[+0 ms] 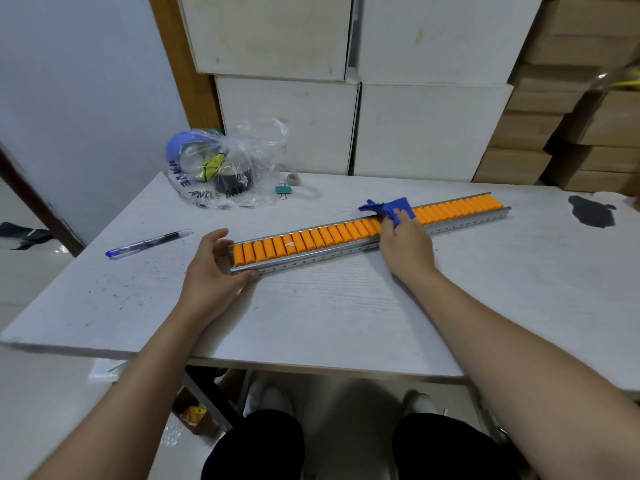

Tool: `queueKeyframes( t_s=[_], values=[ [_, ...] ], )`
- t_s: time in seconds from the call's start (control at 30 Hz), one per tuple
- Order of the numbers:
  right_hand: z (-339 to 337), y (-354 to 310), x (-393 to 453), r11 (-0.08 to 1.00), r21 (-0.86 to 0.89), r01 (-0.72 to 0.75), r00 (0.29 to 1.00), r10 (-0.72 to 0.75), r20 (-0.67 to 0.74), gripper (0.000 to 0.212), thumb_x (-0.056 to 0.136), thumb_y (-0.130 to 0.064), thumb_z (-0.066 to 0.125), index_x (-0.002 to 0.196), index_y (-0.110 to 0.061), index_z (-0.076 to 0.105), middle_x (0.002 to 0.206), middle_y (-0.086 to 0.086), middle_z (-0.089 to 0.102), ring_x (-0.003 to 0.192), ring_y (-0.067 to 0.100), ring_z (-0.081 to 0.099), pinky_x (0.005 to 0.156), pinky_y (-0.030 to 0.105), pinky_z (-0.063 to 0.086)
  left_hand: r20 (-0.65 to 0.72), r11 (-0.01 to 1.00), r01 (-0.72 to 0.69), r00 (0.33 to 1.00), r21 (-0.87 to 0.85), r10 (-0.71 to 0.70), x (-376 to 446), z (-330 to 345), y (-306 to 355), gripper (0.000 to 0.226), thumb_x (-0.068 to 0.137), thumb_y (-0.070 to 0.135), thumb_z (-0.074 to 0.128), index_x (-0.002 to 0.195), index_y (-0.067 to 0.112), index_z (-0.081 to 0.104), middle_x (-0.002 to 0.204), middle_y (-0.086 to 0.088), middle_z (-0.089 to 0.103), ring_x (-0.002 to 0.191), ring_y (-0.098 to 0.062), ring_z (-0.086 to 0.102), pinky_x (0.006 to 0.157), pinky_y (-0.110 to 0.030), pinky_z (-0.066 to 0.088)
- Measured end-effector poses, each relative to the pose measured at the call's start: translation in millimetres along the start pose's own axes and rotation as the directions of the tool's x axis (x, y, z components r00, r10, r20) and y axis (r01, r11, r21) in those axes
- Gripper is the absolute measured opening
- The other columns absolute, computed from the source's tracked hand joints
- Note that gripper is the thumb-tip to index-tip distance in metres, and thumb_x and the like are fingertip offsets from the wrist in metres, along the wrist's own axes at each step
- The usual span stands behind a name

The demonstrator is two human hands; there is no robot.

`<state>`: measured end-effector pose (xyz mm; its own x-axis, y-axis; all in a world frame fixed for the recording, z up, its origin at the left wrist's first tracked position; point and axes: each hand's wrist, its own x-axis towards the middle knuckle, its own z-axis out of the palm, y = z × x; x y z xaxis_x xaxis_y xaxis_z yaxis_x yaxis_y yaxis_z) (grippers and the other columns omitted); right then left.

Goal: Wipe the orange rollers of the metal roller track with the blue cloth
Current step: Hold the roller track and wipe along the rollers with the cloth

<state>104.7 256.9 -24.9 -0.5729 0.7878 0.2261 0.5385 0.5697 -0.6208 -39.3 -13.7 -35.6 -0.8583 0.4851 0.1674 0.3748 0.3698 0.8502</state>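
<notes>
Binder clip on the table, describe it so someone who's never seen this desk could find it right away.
On the white table, find the clear plastic bag at the far left. Just right of the bag lies the binder clip. It is the only small teal thing there; the gray ring next to it is paler and round.

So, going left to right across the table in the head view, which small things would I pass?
In order: pen → clip → cloth → dark patch. The bag and track overlap others, so they're left out.
</notes>
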Motion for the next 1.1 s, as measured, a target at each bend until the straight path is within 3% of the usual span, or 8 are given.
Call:
queueKeyframes(
  t_s=[0.33, 0.5, 0.63, 0.7, 0.87, 0.93, 1.0, 1.1],
  values=[
    [36.8, -87.5, -62.1, 0.982, 0.101, 0.160, 0.981, -0.169, 0.090, 0.037, 0.100, -0.024, 0.036, 0.122, -0.001, 0.055, 0.127, 0.014, 0.057, 0.121, 0.030, 0.045, 0.101, 0.035, 0.033, -0.021, 1.000, 0.000, 1.000, 0.012, 0.000, -1.1, 1.6, 0.3, 0.080, 0.068, 0.018, 0.082, 0.135, 0.024, 0.038, 0.129, -0.001, 0.054, 0.110, -0.011, 0.050, 0.091, -0.026, 0.038],
    [57.6, -124.1, -90.0, 0.948, 0.153, 0.278, 0.946, -0.297, 0.125, 0.028, 0.097, -0.023, 0.038, 0.102, -0.007, 0.060, 0.099, 0.008, 0.061, 0.091, 0.020, 0.048, 0.090, 0.039, 0.042, -0.039, 1.000, 0.012, 0.999, -0.002, -0.012, -2.2, 3.1, 1.1, 0.081, 0.068, 0.018, 0.081, 0.135, 0.025, 0.036, 0.123, 0.004, 0.053, 0.107, -0.010, 0.051, 0.088, -0.025, 0.037],
    [75.1, -154.2, -111.5, 0.921, 0.164, 0.354, 0.889, -0.386, 0.246, 0.042, 0.096, -0.022, 0.039, 0.129, 0.000, 0.052, 0.137, 0.016, 0.052, 0.129, 0.028, 0.042, 0.112, 0.034, 0.022, -0.143, 0.998, 0.028, 0.989, 0.062, -0.019, -6.2, 5.9, 2.0, 0.056, 0.079, 0.026, 0.066, 0.128, 0.021, 0.040, 0.106, 0.011, 0.057, 0.092, -0.010, 0.055, 0.076, -0.028, 0.040],
    [80.1, -163.7, -118.4, 0.903, 0.186, 0.386, 0.867, -0.425, 0.262, 0.044, 0.096, -0.022, 0.039, 0.133, 0.000, 0.048, 0.142, 0.016, 0.048, 0.134, 0.027, 0.038, 0.114, 0.032, 0.018, -0.210, 0.995, 0.048, 0.977, 0.087, -0.029, -8.7, 2.1, -3.0, 0.039, 0.086, 0.027, 0.056, 0.121, 0.020, 0.043, 0.107, 0.004, 0.061, 0.086, -0.011, 0.056, 0.072, -0.029, 0.040],
    [93.1, -174.4, -125.2, 0.870, 0.224, 0.440, 0.819, -0.491, 0.297, 0.036, 0.093, -0.027, 0.039, 0.098, -0.003, 0.065, 0.104, 0.015, 0.067, 0.104, 0.031, 0.055, 0.093, 0.039, 0.038, -0.209, 0.986, 0.124, 0.973, 0.112, -0.098, -16.3, -17.2, -19.0, 0.073, 0.084, 0.030, 0.058, 0.144, 0.019, 0.017, 0.132, -0.004, 0.052, 0.111, -0.021, 0.053, 0.093, -0.039, 0.043],
    [88.9, -178.0, -121.0, 0.886, 0.322, 0.333, 0.827, -0.439, 0.351, 0.035, 0.093, -0.030, 0.036, 0.079, -0.010, 0.060, 0.081, 0.010, 0.063, 0.083, 0.029, 0.056, 0.073, 0.037, 0.041, -0.187, 0.991, 0.119, 0.977, 0.066, -0.105, -21.3, -20.4, -17.6, 0.093, 0.077, 0.031, 0.068, 0.146, 0.023, 0.007, 0.137, -0.006, 0.047, 0.117, -0.023, 0.051, 0.095, -0.040, 0.043],
    [78.5, -178.9, -112.3, 0.862, 0.502, 0.062, 0.861, -0.301, 0.411, 0.034, 0.095, -0.029, 0.039, 0.072, -0.012, 0.057, 0.069, 0.006, 0.057, 0.068, 0.024, 0.053, 0.064, 0.034, 0.039, -0.185, 0.994, 0.102, 0.978, 0.036, -0.094, -24.8, -20.0, -14.0, 0.110, 0.067, 0.034, 0.078, 0.146, 0.029, 0.001, 0.141, -0.008, 0.043, 0.124, -0.023, 0.047, 0.099, -0.043, 0.042],
    [65.8, -172.0, -98.2, 0.587, 0.713, -0.384, 0.863, -0.047, 0.503, 0.023, 0.090, -0.029, 0.046, 0.076, -0.013, 0.056, 0.072, 0.008, 0.055, 0.068, 0.023, 0.049, 0.061, 0.032, 0.035, -0.197, 0.991, 0.135, 0.972, 0.011, -0.130, -27.1, -17.7, -9.1, 0.114, 0.067, 0.036, 0.080, 0.145, 0.030, -0.003, 0.144, -0.009, 0.038, 0.131, -0.020, 0.041, 0.101, -0.039, 0.040]
  ],
)
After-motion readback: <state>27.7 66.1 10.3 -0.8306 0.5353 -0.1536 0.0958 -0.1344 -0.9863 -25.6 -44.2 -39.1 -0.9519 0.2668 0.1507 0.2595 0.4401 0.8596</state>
